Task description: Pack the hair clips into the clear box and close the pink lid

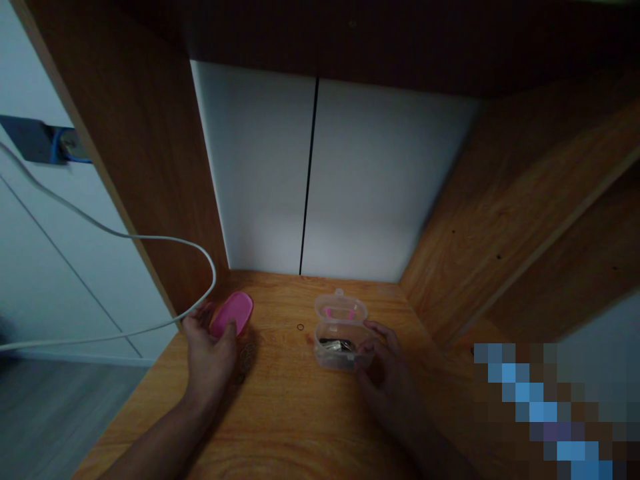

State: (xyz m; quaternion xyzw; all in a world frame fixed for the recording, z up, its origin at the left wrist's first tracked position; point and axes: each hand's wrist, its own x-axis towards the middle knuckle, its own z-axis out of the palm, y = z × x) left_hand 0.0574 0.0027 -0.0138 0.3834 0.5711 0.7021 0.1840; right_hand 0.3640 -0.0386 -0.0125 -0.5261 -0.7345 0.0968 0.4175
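My left hand grips a small pink oval container between thumb and fingers, tilting it above the wooden surface. Just below it lies a cluster of small rings or bands, too blurred to name surely. A clear oval plastic box stands with its hinged lid raised; pink bits show at the lid. Small dark and metallic pieces lie inside the box. Around the box's right side curl the thumb and fingers of my right hand. Between the two containers is one thin dark ring.
A white cable loops in from the left, close to my left hand. Wooden side panels and a white back panel enclose the wooden surface. An opened wall socket is at far left; the lower right is pixelated.
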